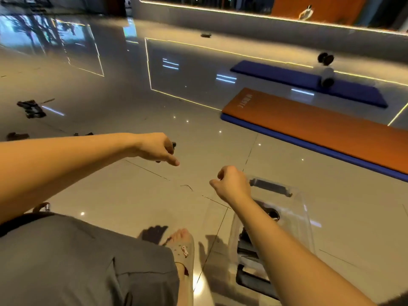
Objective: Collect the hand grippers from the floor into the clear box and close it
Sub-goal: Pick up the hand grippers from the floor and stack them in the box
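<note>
**Box at the right, strays far to the left**

Although the clear box [298,219] sits nearest, low at the right beside the person's sandalled foot [184,248], it is not yet full — dark hand grippers already lie inside it, partly hidden by the right forearm, and its top looks open, though the clear plastic makes that hard to judge. Just above it hangs the right hand [231,184], its fingers loosely curled and holding nothing that shows. Farther out and to the left, the left hand [157,149] reaches over the tiled floor [110,191]; its fingers are bent round a small dark object [173,145] that peeks past the knuckles, probably one of the grippers, but too little of it shows to be sure.

Beyond the hands, well apart from the box, a loose cluster of dark grippers [32,108] lies at the far left, with two more dark pieces [17,136] just nearer than it. Their long axes cannot be read. The left hand is plainly the nearer one to them, so the box stays behind and to the right of any pick there.

An orange mat [320,129] and a blue mat [309,82] lie far right.
</note>
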Motion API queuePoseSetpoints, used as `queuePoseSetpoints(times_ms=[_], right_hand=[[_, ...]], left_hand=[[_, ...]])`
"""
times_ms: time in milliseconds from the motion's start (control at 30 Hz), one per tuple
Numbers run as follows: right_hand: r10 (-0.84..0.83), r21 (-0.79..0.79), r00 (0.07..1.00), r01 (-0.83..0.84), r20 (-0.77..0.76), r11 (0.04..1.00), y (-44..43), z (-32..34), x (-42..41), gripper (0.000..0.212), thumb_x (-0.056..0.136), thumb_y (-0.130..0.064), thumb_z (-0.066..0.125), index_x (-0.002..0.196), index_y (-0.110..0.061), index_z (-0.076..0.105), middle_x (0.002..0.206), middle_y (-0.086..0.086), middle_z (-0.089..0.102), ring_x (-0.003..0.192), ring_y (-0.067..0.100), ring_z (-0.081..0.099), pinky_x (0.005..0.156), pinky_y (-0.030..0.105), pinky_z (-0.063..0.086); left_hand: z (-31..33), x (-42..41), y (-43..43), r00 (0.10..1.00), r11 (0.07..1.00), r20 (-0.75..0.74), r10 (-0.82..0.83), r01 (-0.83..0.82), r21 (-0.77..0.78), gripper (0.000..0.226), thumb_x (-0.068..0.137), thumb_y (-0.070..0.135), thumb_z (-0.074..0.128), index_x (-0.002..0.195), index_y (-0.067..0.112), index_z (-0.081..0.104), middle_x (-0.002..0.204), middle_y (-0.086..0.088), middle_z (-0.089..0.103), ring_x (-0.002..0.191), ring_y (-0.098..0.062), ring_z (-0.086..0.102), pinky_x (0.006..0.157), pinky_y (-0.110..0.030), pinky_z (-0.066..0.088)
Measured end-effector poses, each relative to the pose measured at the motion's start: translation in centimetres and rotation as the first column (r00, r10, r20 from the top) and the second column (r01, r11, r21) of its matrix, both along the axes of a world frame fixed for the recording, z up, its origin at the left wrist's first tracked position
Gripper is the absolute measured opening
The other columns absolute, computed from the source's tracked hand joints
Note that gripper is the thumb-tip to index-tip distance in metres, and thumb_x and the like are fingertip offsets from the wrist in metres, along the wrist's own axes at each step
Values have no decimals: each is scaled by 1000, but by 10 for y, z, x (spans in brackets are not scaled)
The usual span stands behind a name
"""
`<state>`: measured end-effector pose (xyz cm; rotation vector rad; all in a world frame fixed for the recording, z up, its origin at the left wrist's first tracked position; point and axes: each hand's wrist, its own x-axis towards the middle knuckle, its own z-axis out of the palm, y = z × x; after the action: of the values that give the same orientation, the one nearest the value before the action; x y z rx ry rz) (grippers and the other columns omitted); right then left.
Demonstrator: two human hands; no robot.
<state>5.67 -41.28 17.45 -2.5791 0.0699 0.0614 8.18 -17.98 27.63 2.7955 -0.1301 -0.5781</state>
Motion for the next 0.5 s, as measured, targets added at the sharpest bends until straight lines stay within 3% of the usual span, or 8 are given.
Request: queuePoseSetpoints(times_ms=[133, 300, 500], right_hand=[[152, 86, 988, -149, -23, 985, 74, 32, -27, 26, 85, -36, 71, 104, -18, 66, 94, 1, 68, 88, 23, 65, 79, 42, 59], [360, 138, 933, -354, -18, 925, 159, 53, -61, 21, 87, -31, 72, 100, -15, 70, 89, 2, 69, 84, 22, 66, 67, 31, 50], [541, 183, 839, -524, -56, 832, 244, 48, -93, 22, 87, -33, 75, 95, -13, 69, 89, 4, 70, 84, 21, 68, 79, 43, 60]], left_hand=[[33, -71, 74, 981, 986, 103, 164, -161, -32, 40, 86, 49, 75, 105, 14, 75, 98, -7, 76, 86, -19, 72, 86, -39, 57], [51, -161, 153, 920, 932, 148, 362, -360, -40, 41, 86, 52, 74, 104, 15, 75, 98, -3, 75, 88, -16, 72, 89, -42, 59], [56, -228, 222, 838, 848, 132, 529, -530, -31, 41, 88, 52, 70, 103, 14, 72, 99, -3, 73, 90, -15, 69, 88, -39, 58]])
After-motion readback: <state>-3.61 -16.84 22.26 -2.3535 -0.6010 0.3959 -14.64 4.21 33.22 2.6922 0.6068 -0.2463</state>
